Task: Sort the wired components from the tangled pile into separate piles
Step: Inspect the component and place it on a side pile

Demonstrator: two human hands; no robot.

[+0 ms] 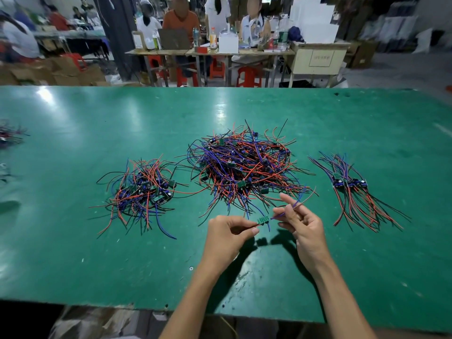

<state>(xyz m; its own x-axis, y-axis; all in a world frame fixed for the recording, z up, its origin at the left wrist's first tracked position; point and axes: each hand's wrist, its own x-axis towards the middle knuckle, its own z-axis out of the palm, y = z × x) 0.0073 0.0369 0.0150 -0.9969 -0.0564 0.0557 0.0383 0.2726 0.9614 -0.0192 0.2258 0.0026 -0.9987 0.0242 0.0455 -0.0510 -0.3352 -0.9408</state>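
A big tangled pile of small green boards with red, blue and black wires lies mid-table. A smaller loose pile sits to its left. A neat row of components with combed wires lies to the right. Just in front of the big pile I hold one small green board above the table. My left hand pinches the wires on its left side. My right hand pinches its blue and red wires on the right side, index finger raised.
The green table has its front edge close to me. More wired parts lie at the far left edge. Behind the table, people sit at desks with red stools and cardboard boxes.
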